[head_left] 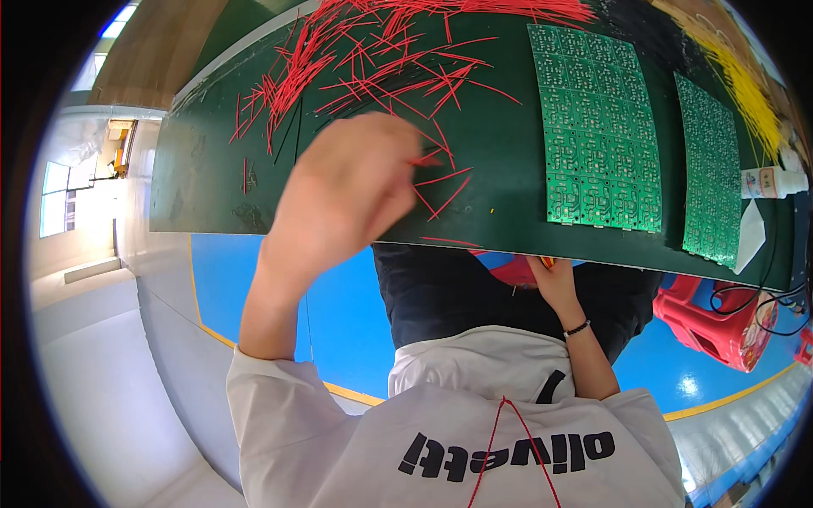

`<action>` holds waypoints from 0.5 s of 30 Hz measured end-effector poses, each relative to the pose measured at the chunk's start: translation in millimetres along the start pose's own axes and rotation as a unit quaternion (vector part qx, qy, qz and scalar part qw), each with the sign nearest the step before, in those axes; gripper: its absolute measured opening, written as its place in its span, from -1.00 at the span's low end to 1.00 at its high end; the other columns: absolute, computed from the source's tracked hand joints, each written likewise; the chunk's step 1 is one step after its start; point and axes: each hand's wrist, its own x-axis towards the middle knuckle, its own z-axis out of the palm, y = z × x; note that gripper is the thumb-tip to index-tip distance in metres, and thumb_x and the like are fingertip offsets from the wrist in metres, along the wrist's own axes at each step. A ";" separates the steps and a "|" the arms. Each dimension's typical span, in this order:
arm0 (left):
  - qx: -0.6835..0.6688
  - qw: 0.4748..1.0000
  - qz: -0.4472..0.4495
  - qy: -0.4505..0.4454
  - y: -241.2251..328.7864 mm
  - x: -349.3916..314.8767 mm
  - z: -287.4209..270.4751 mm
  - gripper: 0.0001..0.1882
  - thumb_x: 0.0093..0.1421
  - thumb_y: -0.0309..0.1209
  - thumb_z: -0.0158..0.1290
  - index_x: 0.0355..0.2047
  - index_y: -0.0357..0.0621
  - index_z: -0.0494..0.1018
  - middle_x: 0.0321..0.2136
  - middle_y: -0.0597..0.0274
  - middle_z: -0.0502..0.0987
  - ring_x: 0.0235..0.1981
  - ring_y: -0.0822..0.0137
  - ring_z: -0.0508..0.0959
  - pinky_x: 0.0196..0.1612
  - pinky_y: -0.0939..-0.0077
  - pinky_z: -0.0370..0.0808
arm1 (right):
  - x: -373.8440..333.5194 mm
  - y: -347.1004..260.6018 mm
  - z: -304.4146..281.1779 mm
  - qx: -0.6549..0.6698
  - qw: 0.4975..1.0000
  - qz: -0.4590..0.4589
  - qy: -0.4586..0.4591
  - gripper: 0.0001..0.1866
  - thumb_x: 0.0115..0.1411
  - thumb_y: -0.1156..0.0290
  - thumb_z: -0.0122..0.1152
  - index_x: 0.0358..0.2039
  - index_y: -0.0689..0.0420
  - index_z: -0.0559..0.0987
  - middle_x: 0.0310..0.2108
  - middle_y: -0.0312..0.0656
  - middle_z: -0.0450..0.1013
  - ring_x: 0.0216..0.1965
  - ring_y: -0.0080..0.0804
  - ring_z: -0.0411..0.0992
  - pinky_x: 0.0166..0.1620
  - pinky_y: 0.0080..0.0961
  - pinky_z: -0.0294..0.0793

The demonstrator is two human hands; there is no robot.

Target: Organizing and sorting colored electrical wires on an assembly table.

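My left hand [347,182], blurred by motion, is above the dark green tabletop with its fingers curled in. A short red wire [432,160], also blurred, shows at its fingertips. Several loose red wires [446,179] lie beside the hand, and a large scattered heap of red wires [373,63] spreads beyond it. Below the table's front edge, at my lap, my right hand [555,281] is closed around a small red-and-yellow handle [548,262]. The rest of that thing is hidden, and its kind cannot be made out.
Two green circuit board panels [597,127] [711,169] lie on the right of the table [500,199]. Farther right are yellow wires [745,97], a white bottle [772,182] and black cables [766,300]. A red plastic stool [711,326] stands on the blue floor below.
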 end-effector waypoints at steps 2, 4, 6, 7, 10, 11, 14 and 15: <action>-0.177 0.969 -0.155 0.070 2.2 -6.3 -9.4 -0.89 -0.02 -0.64 -0.12 -0.43 -0.28 0.25 -0.54 0.17 0.31 -0.61 0.31 0.30 -0.51 0.54 0.31 | 0.1 3.4 -2.1 0.003 1.000 0.017 -0.005 -0.77 0.02 0.47 0.12 -0.28 0.27 0.44 -0.33 -0.10 0.42 -0.28 -0.35 0.40 -0.20 -0.49 0.34; -0.187 0.960 -0.208 0.028 16.1 -2.4 -13.4 -0.89 -0.01 -0.62 -0.10 -0.41 -0.27 0.26 -0.53 0.16 0.32 -0.60 0.30 0.31 -0.49 0.54 0.32 | 0.5 5.6 -2.2 -0.005 1.000 0.016 -0.004 -0.77 0.02 0.46 0.12 -0.28 0.27 0.44 -0.33 -0.10 0.42 -0.28 -0.33 0.40 -0.20 -0.49 0.34; -0.146 0.955 -0.250 -0.066 20.4 1.9 -14.9 -0.83 0.00 -0.54 0.00 -0.37 -0.27 0.30 -0.50 0.13 0.36 -0.56 0.25 0.37 -0.46 0.51 0.34 | 0.5 4.7 -1.7 -0.013 1.000 0.016 -0.007 -0.76 0.02 0.45 0.12 -0.28 0.27 0.44 -0.33 -0.09 0.42 -0.27 -0.31 0.40 -0.20 -0.48 0.34; -0.143 0.955 -0.251 -0.065 21.7 2.0 -12.9 -0.83 0.00 -0.54 0.00 -0.37 -0.27 0.30 -0.50 0.13 0.36 -0.56 0.25 0.37 -0.46 0.51 0.34 | 0.5 0.9 -0.9 -0.016 1.000 0.012 -0.009 -0.76 0.03 0.45 0.12 -0.28 0.27 0.44 -0.33 -0.08 0.42 -0.27 -0.30 0.40 -0.19 -0.48 0.34; -0.106 0.972 -0.201 -0.053 22.9 2.7 -0.1 -0.81 -0.03 -0.53 0.06 -0.37 -0.28 0.37 -0.55 0.22 0.37 -0.55 0.42 0.36 -0.50 0.62 0.32 | 0.2 -2.2 -0.9 -0.013 1.000 0.016 -0.018 -0.75 0.03 0.44 0.11 -0.27 0.27 0.43 -0.32 -0.07 0.42 -0.26 -0.28 0.40 -0.19 -0.48 0.34; -0.072 0.978 -0.182 -0.073 22.7 4.0 3.0 -0.81 -0.06 -0.53 0.08 -0.39 -0.27 0.39 -0.53 0.19 0.40 -0.54 0.35 0.40 -0.51 0.56 0.35 | 0.2 -2.9 -1.3 -0.008 0.999 0.025 -0.023 -0.75 0.03 0.44 0.11 -0.27 0.27 0.43 -0.32 -0.07 0.42 -0.26 -0.29 0.40 -0.19 -0.49 0.34; -0.020 0.980 -0.157 -0.124 22.7 10.2 3.3 -0.84 -0.08 -0.54 0.09 -0.44 -0.27 0.40 -0.52 0.16 0.44 -0.52 0.24 0.45 -0.51 0.48 0.39 | -0.4 -10.0 -3.3 -0.018 0.999 0.025 -0.012 -0.75 0.04 0.44 0.10 -0.26 0.27 0.43 -0.31 -0.07 0.42 -0.26 -0.28 0.40 -0.19 -0.50 0.33; -0.002 0.976 -0.153 -0.153 22.6 12.6 3.4 -0.87 -0.09 -0.56 0.07 -0.47 -0.27 0.40 -0.52 0.16 0.44 -0.52 0.20 0.45 -0.51 0.47 0.39 | -0.2 -8.4 -4.5 -0.018 0.999 0.026 -0.010 -0.75 0.04 0.44 0.10 -0.26 0.27 0.43 -0.31 -0.07 0.42 -0.26 -0.28 0.40 -0.19 -0.50 0.33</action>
